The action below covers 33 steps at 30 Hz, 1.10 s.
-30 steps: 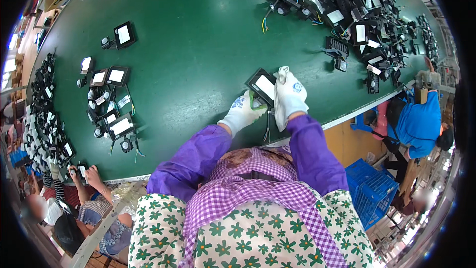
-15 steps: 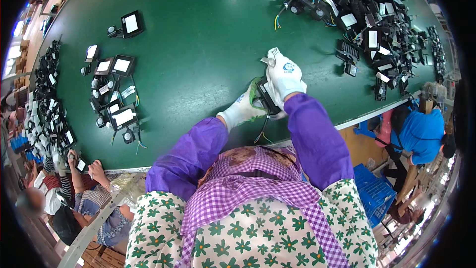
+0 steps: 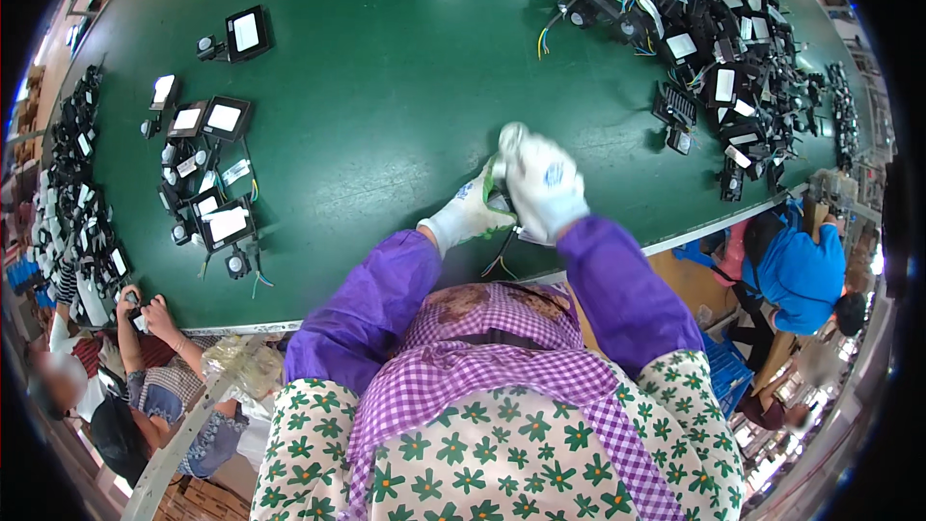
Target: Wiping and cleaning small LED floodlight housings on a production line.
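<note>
My left hand (image 3: 468, 212), in a white glove with a green palm, grips a small black floodlight (image 3: 500, 201) near the table's front edge. Most of that lamp is hidden by my gloves; its loose wires (image 3: 499, 259) hang toward me. Over the lamp, my right hand (image 3: 547, 188), also gloved in white, is closed and smeared by motion at the fingertips. Whatever it holds, if anything, I cannot make out.
The green table (image 3: 386, 68) carries a big heap of black sensor floodlights (image 3: 723, 87) at right. A smaller group of floodlights (image 3: 225, 118) lies left, with one lamp (image 3: 247, 33) behind it. Another pile (image 3: 82, 203) lines the far left. Co-workers sit at both sides.
My right hand has lowered its fingertips toward the left hand and now covers more of the floodlight. My left hand keeps its grip. The whole view has shifted slightly.
</note>
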Available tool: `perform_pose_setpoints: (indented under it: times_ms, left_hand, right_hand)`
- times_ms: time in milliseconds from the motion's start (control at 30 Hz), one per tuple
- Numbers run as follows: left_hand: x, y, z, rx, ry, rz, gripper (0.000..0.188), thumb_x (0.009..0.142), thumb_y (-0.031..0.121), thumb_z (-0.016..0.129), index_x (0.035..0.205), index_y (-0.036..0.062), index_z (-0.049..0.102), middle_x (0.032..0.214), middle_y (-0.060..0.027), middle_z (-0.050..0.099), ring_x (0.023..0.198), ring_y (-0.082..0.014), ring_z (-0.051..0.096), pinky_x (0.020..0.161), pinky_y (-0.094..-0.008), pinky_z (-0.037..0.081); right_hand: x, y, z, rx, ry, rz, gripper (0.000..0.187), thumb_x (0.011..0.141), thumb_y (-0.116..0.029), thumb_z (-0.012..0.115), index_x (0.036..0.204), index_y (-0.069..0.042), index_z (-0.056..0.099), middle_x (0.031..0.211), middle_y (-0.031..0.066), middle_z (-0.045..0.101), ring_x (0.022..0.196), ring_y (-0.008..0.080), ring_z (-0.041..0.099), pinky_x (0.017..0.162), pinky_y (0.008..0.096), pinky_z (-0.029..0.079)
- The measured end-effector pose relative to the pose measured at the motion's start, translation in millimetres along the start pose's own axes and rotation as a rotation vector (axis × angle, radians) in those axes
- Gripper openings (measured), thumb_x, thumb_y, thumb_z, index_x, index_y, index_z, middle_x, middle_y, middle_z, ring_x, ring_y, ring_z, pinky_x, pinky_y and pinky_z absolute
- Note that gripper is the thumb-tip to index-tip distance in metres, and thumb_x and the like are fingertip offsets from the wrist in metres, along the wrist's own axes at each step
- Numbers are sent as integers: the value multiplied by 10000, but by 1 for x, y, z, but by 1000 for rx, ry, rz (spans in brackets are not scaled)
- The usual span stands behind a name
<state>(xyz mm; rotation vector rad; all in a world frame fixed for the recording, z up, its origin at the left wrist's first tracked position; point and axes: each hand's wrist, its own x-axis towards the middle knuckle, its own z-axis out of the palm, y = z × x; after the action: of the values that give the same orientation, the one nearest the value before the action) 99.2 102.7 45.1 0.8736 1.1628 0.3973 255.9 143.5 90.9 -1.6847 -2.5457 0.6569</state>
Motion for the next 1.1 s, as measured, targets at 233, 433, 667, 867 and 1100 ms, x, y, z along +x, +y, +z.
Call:
perform_pose_setpoints:
  times_ms: [233, 433, 667, 867, 1100]
  left_hand:
    - [17, -25, 8, 104, 83, 30, 860, 698, 134, 844, 1422, 73, 385, 1086, -71, 612, 707, -124, 579, 565, -296, 504]
    - [14, -19, 4, 28, -1, 44, 938, 699, 112, 830, 1492, 105, 329, 1149, -63, 603, 758, -125, 596, 585, -275, 519]
    - [9, -14, 14, 14, 53, 122, 1015, 711, 58, 779, 1556, 145, 223, 1195, -75, 604, 743, -125, 569, 541, -275, 497]
    - [9, -6, 11, 59, 33, 133, 1053, 720, 99, 789, 1575, 169, 178, 1212, -81, 607, 674, -110, 553, 528, -267, 499]
    - [7, -12, 6, -1, 22, 48, 1086, 695, 166, 840, 1559, 109, 185, 1256, -135, 585, 1015, -209, 606, 805, -346, 543]
  right_hand:
    - [27, -10, 3, 119, 93, -44, 215, 944, -213, 515, 1090, -60, 554, 985, 162, 618, 962, 355, 601, 840, 463, 484]
    - [-2, 11, 43, 127, 197, -5, 175, 944, -182, 519, 1081, -84, 567, 950, 156, 639, 881, 390, 613, 808, 479, 495]
    - [53, 36, 11, 516, 81, 409, 252, 1005, -228, 443, 1059, -36, 596, 969, 186, 678, 930, 366, 647, 795, 447, 506]
    - [-8, 42, 48, 63, 89, 317, 341, 971, -335, 502, 1173, -79, 601, 1035, 177, 683, 963, 374, 650, 849, 481, 507]
    - [20, -6, -14, 111, 96, 150, 212, 945, -242, 537, 1032, -57, 593, 999, 173, 654, 963, 372, 623, 811, 451, 500]
